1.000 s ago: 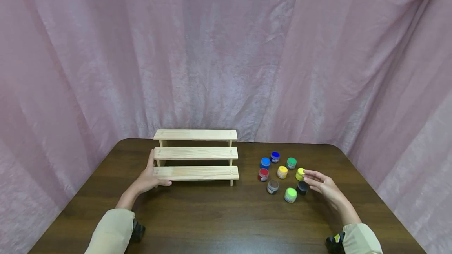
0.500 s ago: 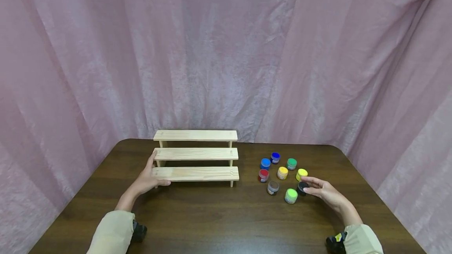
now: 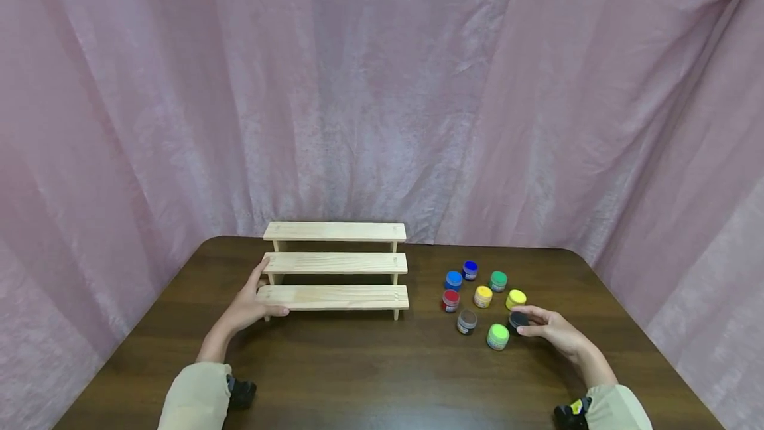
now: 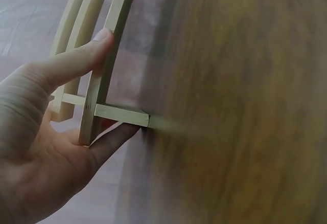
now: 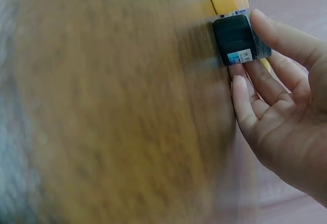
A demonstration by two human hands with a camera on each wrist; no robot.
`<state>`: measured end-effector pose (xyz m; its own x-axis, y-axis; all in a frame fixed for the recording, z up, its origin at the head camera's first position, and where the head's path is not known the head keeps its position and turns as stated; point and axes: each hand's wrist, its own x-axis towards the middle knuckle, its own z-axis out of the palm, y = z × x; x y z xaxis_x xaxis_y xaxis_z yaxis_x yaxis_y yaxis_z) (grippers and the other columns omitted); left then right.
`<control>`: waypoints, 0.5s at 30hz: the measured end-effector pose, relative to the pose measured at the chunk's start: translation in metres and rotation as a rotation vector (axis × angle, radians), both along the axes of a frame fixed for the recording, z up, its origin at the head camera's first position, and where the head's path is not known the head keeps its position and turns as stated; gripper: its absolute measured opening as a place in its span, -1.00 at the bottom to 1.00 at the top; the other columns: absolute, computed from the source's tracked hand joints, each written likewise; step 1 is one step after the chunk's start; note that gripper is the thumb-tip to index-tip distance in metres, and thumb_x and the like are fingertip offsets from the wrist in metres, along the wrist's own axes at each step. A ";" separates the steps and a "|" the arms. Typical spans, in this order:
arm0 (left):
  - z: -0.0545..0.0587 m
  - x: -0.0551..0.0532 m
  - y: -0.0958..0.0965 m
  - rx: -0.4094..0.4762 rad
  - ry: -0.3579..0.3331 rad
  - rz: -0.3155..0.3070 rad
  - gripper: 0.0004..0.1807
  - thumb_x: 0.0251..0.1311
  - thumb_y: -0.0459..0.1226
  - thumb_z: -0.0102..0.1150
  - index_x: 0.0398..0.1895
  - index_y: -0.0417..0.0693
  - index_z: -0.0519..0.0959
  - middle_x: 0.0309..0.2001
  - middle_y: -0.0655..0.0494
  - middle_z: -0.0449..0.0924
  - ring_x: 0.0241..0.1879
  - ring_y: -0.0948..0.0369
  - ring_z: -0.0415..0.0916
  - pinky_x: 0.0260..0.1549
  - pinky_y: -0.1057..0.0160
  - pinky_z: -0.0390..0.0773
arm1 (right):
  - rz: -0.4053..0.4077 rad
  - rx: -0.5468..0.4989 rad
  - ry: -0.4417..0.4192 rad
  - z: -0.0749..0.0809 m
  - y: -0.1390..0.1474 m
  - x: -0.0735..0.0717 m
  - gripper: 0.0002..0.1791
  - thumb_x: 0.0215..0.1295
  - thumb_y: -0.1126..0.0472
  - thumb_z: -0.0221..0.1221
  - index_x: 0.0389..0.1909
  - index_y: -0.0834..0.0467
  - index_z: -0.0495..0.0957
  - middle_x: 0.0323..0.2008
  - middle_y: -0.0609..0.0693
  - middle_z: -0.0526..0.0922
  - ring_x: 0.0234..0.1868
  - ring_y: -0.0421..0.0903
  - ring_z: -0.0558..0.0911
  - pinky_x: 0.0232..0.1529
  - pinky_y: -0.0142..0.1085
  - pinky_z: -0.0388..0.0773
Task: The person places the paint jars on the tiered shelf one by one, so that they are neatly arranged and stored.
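Observation:
A three-tier wooden display stand (image 3: 334, 296) stands on the table at the left. My left hand (image 3: 247, 307) grips its left end, the thumb on the lowest shelf (image 4: 102, 88) and the other fingers behind and under it. At the right, my right hand (image 3: 555, 332) holds a small black paint jar (image 3: 517, 322) between thumb and fingers. In the right wrist view, the thumb is at the lid of this black jar (image 5: 234, 39) and the fingers lie along its other side. Right beside it are a light green jar (image 3: 498, 337) and a lemon yellow jar (image 3: 516, 299).
More paint jars stand loosely grouped left of my right hand: brown (image 3: 467, 322), red (image 3: 450, 300), light blue (image 3: 453, 281), dark blue (image 3: 469, 271), green (image 3: 498, 281) and warm yellow (image 3: 483, 296). A pink curtain (image 3: 382, 98) hangs behind the dark wooden table (image 3: 382, 370).
My right hand has moved from beside the lemon yellow jar nearer to me and taken hold of the black paint jar. The left hand stays at the stand's end.

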<state>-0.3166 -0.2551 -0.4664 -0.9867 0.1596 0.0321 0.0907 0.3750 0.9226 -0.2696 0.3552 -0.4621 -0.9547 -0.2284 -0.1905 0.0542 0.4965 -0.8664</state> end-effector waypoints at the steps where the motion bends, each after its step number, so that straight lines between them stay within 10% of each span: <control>1: 0.000 0.000 0.000 0.007 -0.003 -0.005 0.37 -0.10 -0.36 0.51 0.57 0.21 -0.35 0.26 -0.49 0.16 -0.44 0.14 0.46 -0.54 0.17 0.52 | 0.009 0.001 0.002 0.000 0.001 0.000 -0.33 0.34 0.11 0.18 0.36 0.36 0.26 0.38 0.41 0.26 0.38 0.39 0.24 0.27 0.11 0.34; 8: 0.001 0.002 -0.001 0.033 -0.017 0.001 0.36 -0.12 -0.40 0.50 0.58 0.20 -0.32 0.30 -0.51 0.09 -0.27 0.04 0.49 -0.49 0.15 0.54 | -0.029 -0.055 -0.022 -0.001 0.001 -0.001 -0.33 0.31 0.11 0.22 0.36 0.31 0.30 0.43 0.36 0.20 0.45 0.35 0.13 0.32 0.09 0.30; 15: 0.003 0.001 -0.002 0.009 -0.028 0.005 0.34 -0.11 -0.37 0.51 0.58 0.17 -0.30 0.38 -0.54 -0.04 -0.18 0.01 0.50 -0.38 0.20 0.55 | -0.016 -0.106 -0.036 0.000 0.007 -0.001 -0.31 0.37 0.12 0.16 0.40 0.35 0.21 0.44 0.41 0.13 0.29 -0.06 0.46 0.19 -0.29 0.50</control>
<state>-0.3160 -0.2567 -0.4637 -0.9879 0.1547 0.0059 0.0630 0.3674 0.9279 -0.2706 0.3625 -0.4620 -0.9514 -0.2339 -0.2001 0.0930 0.4014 -0.9112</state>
